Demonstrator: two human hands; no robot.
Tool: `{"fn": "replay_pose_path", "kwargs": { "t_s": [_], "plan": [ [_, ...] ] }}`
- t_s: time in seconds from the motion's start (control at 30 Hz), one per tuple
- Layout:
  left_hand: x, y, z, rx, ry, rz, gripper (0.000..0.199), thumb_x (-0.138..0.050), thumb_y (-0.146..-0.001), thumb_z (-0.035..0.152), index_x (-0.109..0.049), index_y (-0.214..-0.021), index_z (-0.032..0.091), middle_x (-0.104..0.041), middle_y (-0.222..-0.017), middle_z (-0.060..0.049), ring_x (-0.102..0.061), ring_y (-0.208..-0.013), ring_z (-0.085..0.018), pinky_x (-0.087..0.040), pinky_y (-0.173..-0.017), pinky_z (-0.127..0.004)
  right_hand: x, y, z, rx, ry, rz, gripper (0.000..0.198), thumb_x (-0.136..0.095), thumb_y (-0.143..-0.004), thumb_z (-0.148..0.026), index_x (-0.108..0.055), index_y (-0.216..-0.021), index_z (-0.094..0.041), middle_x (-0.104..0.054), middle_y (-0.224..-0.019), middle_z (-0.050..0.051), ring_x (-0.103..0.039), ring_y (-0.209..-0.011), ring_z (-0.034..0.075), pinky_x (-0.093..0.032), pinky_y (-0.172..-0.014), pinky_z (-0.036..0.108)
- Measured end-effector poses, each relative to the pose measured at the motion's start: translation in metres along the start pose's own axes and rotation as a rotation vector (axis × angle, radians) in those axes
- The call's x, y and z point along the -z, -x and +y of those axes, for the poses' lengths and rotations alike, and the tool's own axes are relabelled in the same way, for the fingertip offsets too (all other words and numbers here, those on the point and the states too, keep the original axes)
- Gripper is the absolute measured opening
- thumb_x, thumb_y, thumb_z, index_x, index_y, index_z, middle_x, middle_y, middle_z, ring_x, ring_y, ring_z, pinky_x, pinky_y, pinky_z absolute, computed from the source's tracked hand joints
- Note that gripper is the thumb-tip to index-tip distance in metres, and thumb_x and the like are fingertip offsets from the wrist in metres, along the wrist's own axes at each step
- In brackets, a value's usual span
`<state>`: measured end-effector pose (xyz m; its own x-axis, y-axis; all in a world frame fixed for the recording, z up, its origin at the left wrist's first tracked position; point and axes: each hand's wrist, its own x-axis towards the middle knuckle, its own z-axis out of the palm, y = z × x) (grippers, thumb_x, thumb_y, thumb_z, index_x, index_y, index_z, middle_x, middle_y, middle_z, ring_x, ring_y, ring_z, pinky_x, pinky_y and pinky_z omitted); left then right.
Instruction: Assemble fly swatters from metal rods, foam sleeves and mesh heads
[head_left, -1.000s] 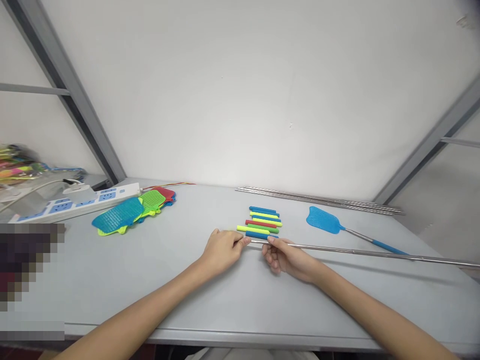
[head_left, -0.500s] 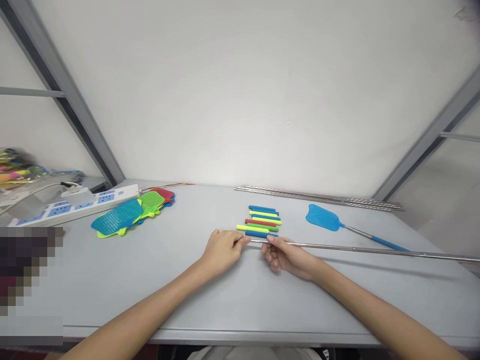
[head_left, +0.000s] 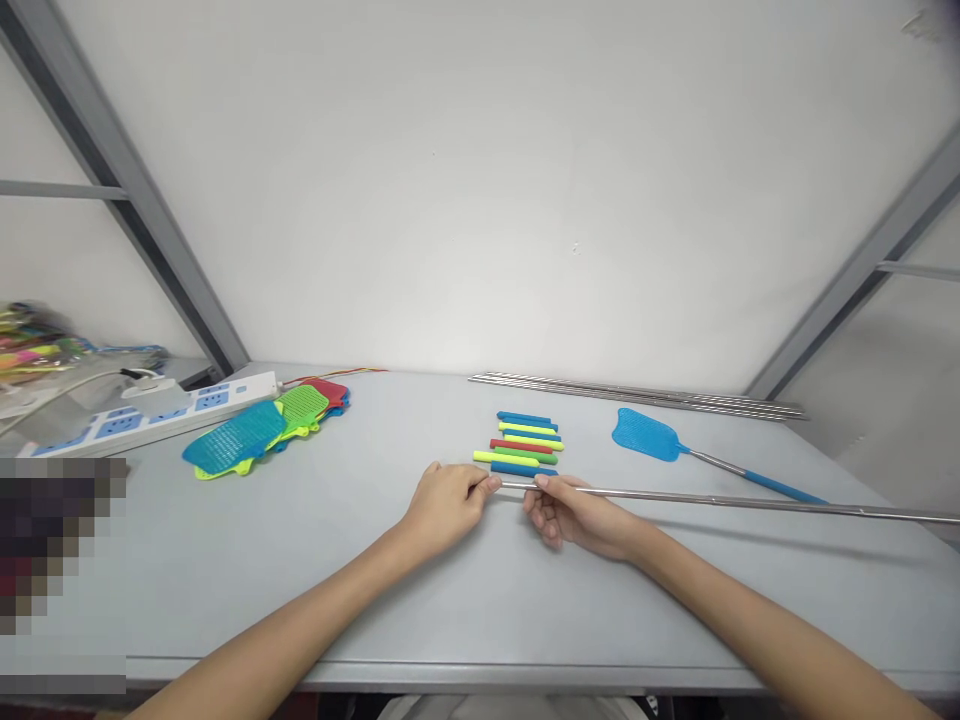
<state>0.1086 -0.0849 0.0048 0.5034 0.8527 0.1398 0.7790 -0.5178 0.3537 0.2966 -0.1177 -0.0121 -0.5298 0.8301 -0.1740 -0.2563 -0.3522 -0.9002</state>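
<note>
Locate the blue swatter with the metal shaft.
In the head view, the blue swatter lies on the right of the table, right of the coloured tubes, between the rods by the wall and the long rod in the right hand.

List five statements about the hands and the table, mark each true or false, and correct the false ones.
1. The left hand and right hand both hold the same metal rod. True.
2. The bundle of rods stands upright against the wall. False: the bundle of rods lies flat along the back of the table.
3. The blue fly swatter lies to the right of the row of coloured tubes. True.
4. The power strip is at the right end of the table. False: the power strip is at the left.
5. The swatter heads at the left overlap one another. True.
</note>
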Motion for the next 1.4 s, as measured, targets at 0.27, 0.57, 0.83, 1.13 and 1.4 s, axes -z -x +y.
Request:
{"fn": "replay_pose_path", "kwargs": {
  "t_s": [0.27, 0.57, 0.83, 1.13, 1.4],
  "plan": [
    [0.0, 0.001, 0.0, -0.015, 0.014, -0.003, 0.04, -0.023, -0.083, 0.036, -0.048, -0.058, 0.019, -0.055, -0.06, 0.002, -0.046, -0.057, -0.013, -0.026, -0.06, -0.025, 0.0, 0.0, 0.0, 0.001, -0.004, -0.001, 0.034, -0.043, -0.077, -0.04, -0.057, -0.075, -0.01, -0.049, -0.058, 0.002, -0.044, -0.047, 0.007, -0.034, -0.043, 0.02],
    [0.0, 0.001, -0.001, -0.041, 0.018, 0.021, 0.04, -0.022, -0.083, 0.037, -0.046, -0.056, 0.018, -0.052, -0.056, 0.003, -0.045, -0.054, -0.012, -0.025, -0.059, -0.024, 0.001, 0.0, 0.0, 0.003, -0.001, -0.005, 0.034, -0.042, -0.078, -0.04, -0.057, -0.076, -0.01, -0.049, -0.059, 0.002, -0.044, -0.047, 0.007, -0.033, -0.043, 0.02],
    [-0.001, 0.001, -0.002, -0.025, 0.044, 0.0, 0.038, -0.023, -0.083, 0.035, -0.045, -0.057, 0.017, -0.052, -0.057, 0.002, -0.043, -0.054, -0.012, -0.025, -0.062, -0.025, 0.003, -0.001, 0.002, 0.014, 0.007, -0.019, 0.033, -0.04, -0.079, -0.039, -0.057, -0.077, -0.01, -0.05, -0.059, 0.002, -0.044, -0.048, 0.007, -0.034, -0.044, 0.02],
    [-0.006, -0.003, -0.007, -0.056, 0.096, 0.006, 0.043, -0.023, -0.082, 0.043, -0.041, -0.053, 0.017, -0.041, -0.048, 0.003, -0.035, -0.046, -0.009, -0.024, -0.051, -0.022, 0.003, 0.0, -0.001, -0.021, -0.013, -0.004, 0.034, -0.042, -0.078, -0.041, -0.057, -0.076, -0.01, -0.05, -0.061, 0.003, -0.044, -0.05, 0.007, -0.034, -0.046, 0.02],
    [-0.001, -0.006, -0.013, -0.023, 0.061, 0.053, 0.047, -0.028, -0.076, 0.055, -0.042, -0.053, 0.016, -0.047, -0.054, 0.0, -0.04, -0.05, -0.011, -0.023, -0.047, -0.022, 0.002, -0.002, -0.004, -0.056, -0.063, 0.023, 0.034, -0.044, -0.076, -0.042, -0.057, -0.076, -0.01, -0.049, -0.061, 0.002, -0.043, -0.05, 0.007, -0.033, -0.046, 0.02]
  ]
}}
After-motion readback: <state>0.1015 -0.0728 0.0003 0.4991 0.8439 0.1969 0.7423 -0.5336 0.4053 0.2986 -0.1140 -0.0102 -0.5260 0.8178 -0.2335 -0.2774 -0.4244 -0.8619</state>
